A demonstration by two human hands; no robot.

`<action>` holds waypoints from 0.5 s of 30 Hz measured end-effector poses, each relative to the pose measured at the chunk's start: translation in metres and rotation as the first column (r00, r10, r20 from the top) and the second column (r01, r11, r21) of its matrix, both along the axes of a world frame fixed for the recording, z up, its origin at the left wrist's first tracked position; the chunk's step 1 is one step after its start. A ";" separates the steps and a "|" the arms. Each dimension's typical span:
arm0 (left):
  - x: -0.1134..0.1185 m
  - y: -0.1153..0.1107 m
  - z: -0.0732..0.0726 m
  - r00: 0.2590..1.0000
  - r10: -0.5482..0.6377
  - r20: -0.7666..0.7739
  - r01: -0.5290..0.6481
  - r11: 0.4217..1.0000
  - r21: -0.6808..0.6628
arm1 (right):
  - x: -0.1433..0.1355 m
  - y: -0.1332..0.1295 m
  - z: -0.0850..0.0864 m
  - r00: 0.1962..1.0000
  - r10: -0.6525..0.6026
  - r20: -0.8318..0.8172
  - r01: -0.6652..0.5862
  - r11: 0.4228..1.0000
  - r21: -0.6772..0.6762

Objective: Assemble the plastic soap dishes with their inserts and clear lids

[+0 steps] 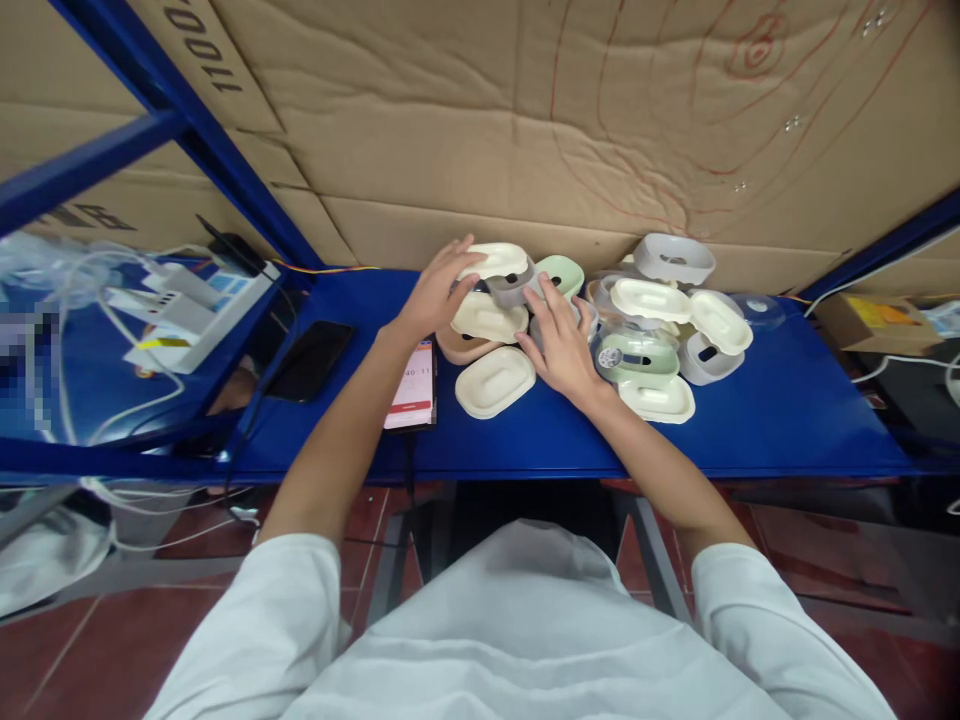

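My left hand (441, 288) holds the left end of a cream oval lid (499, 261), thumb below and fingers along its far edge. This lid lies against a grey oval box (513, 288) at the top of a small pile. My right hand (561, 343) has its fingers spread, fingertips at or beside the grey box; whether they touch it I cannot tell. Under the left hand, another cream lid (489, 318) rests on a tan oval box (466, 346). A third cream lid (495, 382) lies flat in front. Behind my right hand stands a light green box (560, 275).
To the right is a heap of cream lids (651, 300), grey boxes (673, 258) and a green box with a slot (649, 360). A lit phone (412, 390) and a dark phone (311, 360) lie left on the blue table (555, 450). Cardboard (450, 120) stands behind; a power strip (214, 315) sits left.
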State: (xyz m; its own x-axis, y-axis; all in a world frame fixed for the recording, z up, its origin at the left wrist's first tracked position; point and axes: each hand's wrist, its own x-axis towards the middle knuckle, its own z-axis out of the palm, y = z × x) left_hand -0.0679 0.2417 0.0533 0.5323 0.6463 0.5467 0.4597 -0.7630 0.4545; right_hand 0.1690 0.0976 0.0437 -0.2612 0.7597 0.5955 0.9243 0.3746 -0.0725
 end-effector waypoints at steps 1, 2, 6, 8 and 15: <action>0.003 0.003 -0.002 1.000 -0.005 -0.009 0.005 1.000 -0.001 | 0.000 -0.001 0.000 1.000 -0.006 0.006 0.006 1.000 -0.007; 0.004 0.006 -0.004 1.000 -0.006 -0.017 0.006 1.000 -0.006 | 0.001 -0.002 0.000 1.000 -0.011 0.007 0.011 1.000 -0.018; 0.011 0.014 -0.012 0.998 -0.010 -0.059 0.006 0.999 -0.054 | 0.000 -0.005 0.000 1.000 -0.005 -0.023 0.004 0.998 -0.058; 0.019 0.016 -0.015 0.997 -0.032 -0.069 0.028 0.998 -0.064 | -0.003 -0.006 -0.001 0.999 0.022 -0.041 -0.025 0.998 -0.059; 0.043 0.024 -0.011 0.993 -0.054 -0.103 0.046 0.996 -0.077 | -0.009 -0.005 -0.009 0.996 0.081 -0.033 -0.083 0.994 -0.065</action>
State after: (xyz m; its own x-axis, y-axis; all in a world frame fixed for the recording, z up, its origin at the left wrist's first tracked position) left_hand -0.0247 0.2660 0.0422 0.6165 0.6546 0.4375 0.4699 -0.7518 0.4626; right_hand 0.1600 0.0929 0.0342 -0.3072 0.7746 0.5529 0.8877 0.4425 -0.1268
